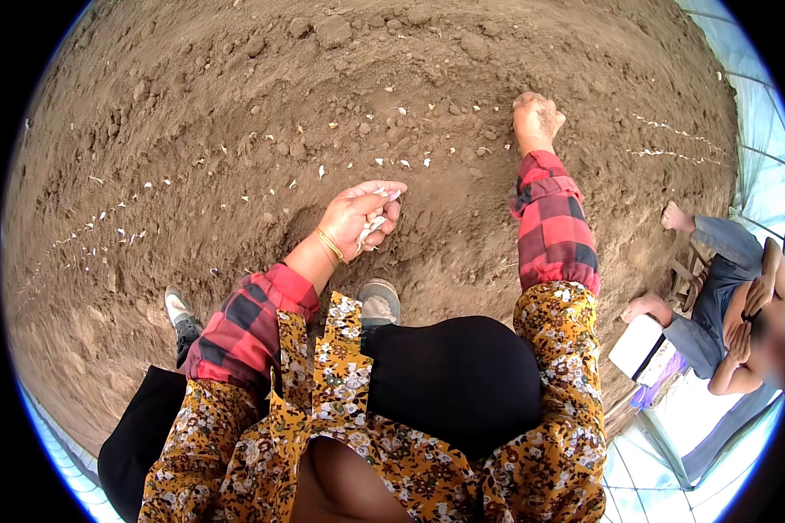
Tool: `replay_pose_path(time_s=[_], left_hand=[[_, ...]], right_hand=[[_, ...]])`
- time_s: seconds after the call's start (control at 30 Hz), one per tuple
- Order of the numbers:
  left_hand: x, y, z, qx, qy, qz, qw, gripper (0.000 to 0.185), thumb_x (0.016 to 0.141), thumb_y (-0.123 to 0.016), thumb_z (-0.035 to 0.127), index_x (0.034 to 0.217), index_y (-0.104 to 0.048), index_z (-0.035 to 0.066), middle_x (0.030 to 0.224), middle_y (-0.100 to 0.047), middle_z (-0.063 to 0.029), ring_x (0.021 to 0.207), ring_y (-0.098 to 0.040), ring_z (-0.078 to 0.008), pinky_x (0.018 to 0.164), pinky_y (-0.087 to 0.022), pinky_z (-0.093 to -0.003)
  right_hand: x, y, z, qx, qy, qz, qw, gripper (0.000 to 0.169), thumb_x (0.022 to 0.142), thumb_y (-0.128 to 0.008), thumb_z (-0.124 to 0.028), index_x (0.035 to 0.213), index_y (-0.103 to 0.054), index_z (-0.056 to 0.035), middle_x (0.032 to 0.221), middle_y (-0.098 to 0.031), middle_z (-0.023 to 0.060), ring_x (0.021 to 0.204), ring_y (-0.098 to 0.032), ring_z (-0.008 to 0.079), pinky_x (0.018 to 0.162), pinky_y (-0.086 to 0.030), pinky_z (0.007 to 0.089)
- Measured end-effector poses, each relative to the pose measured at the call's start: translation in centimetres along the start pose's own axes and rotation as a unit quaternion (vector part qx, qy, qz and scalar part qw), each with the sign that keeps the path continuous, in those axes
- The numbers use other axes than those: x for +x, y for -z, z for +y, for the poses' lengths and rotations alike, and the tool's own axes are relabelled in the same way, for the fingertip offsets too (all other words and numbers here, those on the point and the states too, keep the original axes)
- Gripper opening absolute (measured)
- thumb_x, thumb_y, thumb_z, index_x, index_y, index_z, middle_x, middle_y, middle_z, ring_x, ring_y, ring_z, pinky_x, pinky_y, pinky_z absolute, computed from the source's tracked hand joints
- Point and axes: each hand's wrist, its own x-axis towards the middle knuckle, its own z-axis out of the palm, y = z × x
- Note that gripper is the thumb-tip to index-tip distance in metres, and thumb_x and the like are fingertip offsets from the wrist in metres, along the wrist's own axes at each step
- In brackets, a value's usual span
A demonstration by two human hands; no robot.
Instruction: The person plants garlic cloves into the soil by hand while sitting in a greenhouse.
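My left hand [366,219] holds several pale cloves [371,229], which look like garlic, against its palm, with one near the fingertips. Beyond it, more cloves [403,163] lie spaced out in rough rows on loose brown soil [458,216]. My right hand [536,118] is farther out, at the end of those rows, its fingers curled down at the soil. Whether it grips anything is hidden from view.
Another person [726,314] sits at the right on a low wooden seat [690,268], beside a white box [636,340]. Two more rows of cloves [677,155] run toward plastic sheeting [759,118]. My shoe [379,301] rests on the soil below my left hand. Clods lie at the top.
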Motion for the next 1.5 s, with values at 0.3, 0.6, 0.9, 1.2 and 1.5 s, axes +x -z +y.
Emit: replay_pose_path(time_s=[0.3,0.6,0.9,1.2,1.5], left_hand=[[-1.4,-0.4,0.9,-0.015,-0.01,0.001,1.0,0.041,0.093,-0.044,0.012,0.134,-0.04,0.006,0.077,-0.057,-0.0073,0.057,-0.051,-0.0116,0.036,-0.035,-0.0196],[-0.5,-1.5,-0.4,-0.036,0.007,-0.061,0.997,0.048,0.095,-0.043,0.015,0.141,-0.03,0.013,0.077,-0.058,-0.0091,0.055,-0.052,-0.013,0.036,-0.036,-0.0208],[-0.6,0.4,-0.4,-0.009,0.01,-0.017,1.0,0.044,0.093,-0.045,0.012,0.135,-0.036,0.001,0.075,-0.057,-0.0094,0.055,-0.05,-0.0132,0.036,-0.036,-0.0206],[-1.0,1.5,-1.3,-0.01,0.04,-0.017,0.999,0.038,0.094,-0.043,0.014,0.129,-0.044,0.0,0.072,-0.058,-0.0094,0.052,-0.049,-0.0129,0.035,-0.032,-0.0207],[-1.1,2.2,-0.9,-0.041,0.066,-0.029,0.997,0.033,0.096,-0.044,0.026,0.111,-0.053,-0.002,0.069,-0.055,-0.0092,0.051,-0.048,-0.013,0.034,-0.032,-0.0205]], right_hand=[[-9.5,6.1,-5.8,0.52,-0.007,-0.135,0.843,0.016,0.076,-0.07,-0.017,0.088,-0.069,-0.0062,0.085,-0.069,0.0039,0.077,-0.062,0.0162,0.074,-0.05,0.0311],[-19.6,7.2,-9.3,0.724,-0.019,-0.316,0.612,0.015,0.087,-0.06,-0.013,0.093,-0.063,0.0005,0.085,-0.063,0.0047,0.081,-0.059,0.0132,0.076,-0.047,0.0273],[-6.3,4.0,0.7,0.467,-0.075,0.006,0.881,0.021,0.087,-0.059,-0.02,0.097,-0.065,-0.0032,0.084,-0.066,0.0087,0.078,-0.064,0.0199,0.07,-0.051,0.0331],[2.4,-0.2,4.2,-0.026,0.028,0.037,0.999,0.018,0.079,-0.053,-0.022,0.079,-0.069,-0.0138,0.086,-0.067,0.0115,0.085,-0.064,0.0294,0.073,-0.051,0.0405],[0.1,0.8,1.8,0.099,0.008,0.09,0.991,0.027,0.082,-0.054,-0.024,0.1,-0.066,-0.0082,0.102,-0.064,0.0153,0.095,-0.061,0.0314,0.082,-0.049,0.0402]])
